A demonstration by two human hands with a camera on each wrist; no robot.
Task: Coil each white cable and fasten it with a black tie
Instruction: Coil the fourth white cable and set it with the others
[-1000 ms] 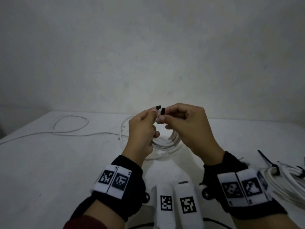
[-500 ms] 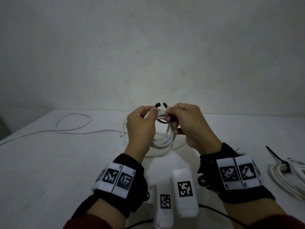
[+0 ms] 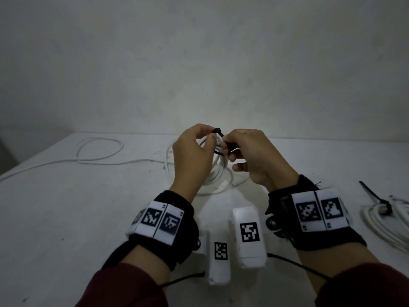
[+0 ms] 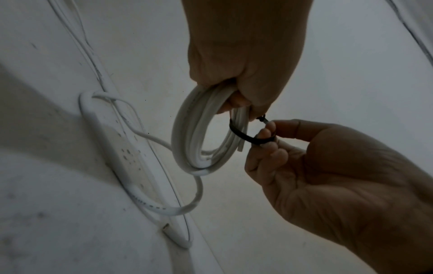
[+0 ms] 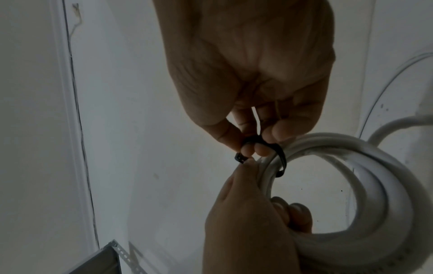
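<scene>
My left hand [image 3: 207, 138] grips a coil of white cable [image 3: 219, 167] upright above the table, fingers curled round its top. A black tie [image 3: 219, 136] is looped around the coil's strands. Its square head [image 5: 240, 158] sits against my left thumb. My right hand [image 3: 229, 148] pinches the tie's strap [image 5: 280, 155] between thumb and fingertips, close beside the coil [image 5: 374, 176]. In the left wrist view the tie [image 4: 248, 138] forms a loose ring round the bundle [image 4: 194, 133]. The coil's cable runs down to a white power strip [image 4: 126, 148] lying on the table.
A loose white cable [image 3: 99, 149] curls across the table's back left. At the right edge lies another white coil [image 3: 385, 227] with a black tie [image 3: 374, 196] on it. A grey wall rises behind the table [image 3: 66, 218]. A metal angle bracket [image 5: 105, 259] shows in the right wrist view.
Both hands have dropped a little toward the table. The tie's two ends, earlier held apart at the fingertips, have come together, and my right hand now pinches the strap lower down.
</scene>
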